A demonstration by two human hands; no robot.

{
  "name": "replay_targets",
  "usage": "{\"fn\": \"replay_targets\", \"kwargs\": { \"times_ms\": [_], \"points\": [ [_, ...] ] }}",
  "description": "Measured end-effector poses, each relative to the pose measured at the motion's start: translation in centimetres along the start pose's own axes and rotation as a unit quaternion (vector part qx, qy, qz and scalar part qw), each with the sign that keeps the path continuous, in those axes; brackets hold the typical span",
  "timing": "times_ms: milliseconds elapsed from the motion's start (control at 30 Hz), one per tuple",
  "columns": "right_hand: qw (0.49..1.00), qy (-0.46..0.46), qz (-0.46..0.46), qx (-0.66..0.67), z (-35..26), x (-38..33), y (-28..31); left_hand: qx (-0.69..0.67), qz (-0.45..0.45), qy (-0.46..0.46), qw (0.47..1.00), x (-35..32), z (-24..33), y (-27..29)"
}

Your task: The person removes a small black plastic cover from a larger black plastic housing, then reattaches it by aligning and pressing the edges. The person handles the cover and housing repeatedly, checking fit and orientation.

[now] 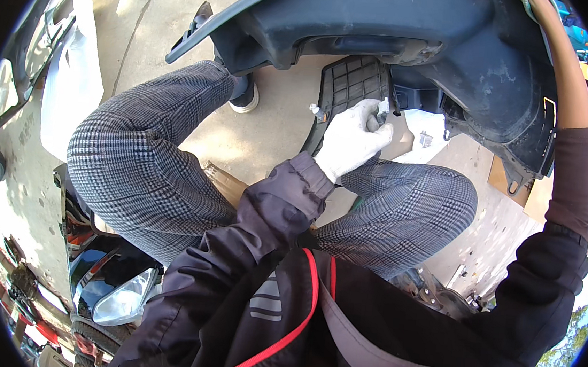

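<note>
A large dark grey plastic vehicle body panel (364,22) spans the top of the view, scuffed along its lower side. My left hand (354,138), in a white glove, is raised below the panel's lower edge. Its thumb and fingers pinch a small greyish piece (383,109), too small to name. Directly behind that hand is a black piece with a tyre-like block tread (352,84). My right arm stretches up along the panel's right end. The right hand (528,3), also gloved, is at the panel's upper right and cut off by the view's edge, its fingers hidden.
My bent knees stand either side of the work. A white plastic sheet (423,140) with a small part lies right of the left hand. Cardboard (507,180) lies farther right. A dark vehicle with a headlight (124,299) stands at lower left; another white sheet (71,94) lies left.
</note>
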State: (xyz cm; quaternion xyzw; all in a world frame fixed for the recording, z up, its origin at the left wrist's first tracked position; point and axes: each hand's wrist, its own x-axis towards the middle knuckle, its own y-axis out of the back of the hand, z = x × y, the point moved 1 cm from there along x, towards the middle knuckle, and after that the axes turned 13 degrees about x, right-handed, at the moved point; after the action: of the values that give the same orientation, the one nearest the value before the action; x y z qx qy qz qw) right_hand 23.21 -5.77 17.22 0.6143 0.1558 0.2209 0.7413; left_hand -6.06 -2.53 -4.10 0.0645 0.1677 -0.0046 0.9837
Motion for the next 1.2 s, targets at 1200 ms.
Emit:
{"fn": "replay_targets", "kwargs": {
  "times_ms": [1200],
  "points": [
    [0.606,-0.475,0.266,0.58,11.0,-55.7,-1.3,-0.057,-0.198,-0.232,0.951,-2.2,25.6,-8.2]
  ]
}}
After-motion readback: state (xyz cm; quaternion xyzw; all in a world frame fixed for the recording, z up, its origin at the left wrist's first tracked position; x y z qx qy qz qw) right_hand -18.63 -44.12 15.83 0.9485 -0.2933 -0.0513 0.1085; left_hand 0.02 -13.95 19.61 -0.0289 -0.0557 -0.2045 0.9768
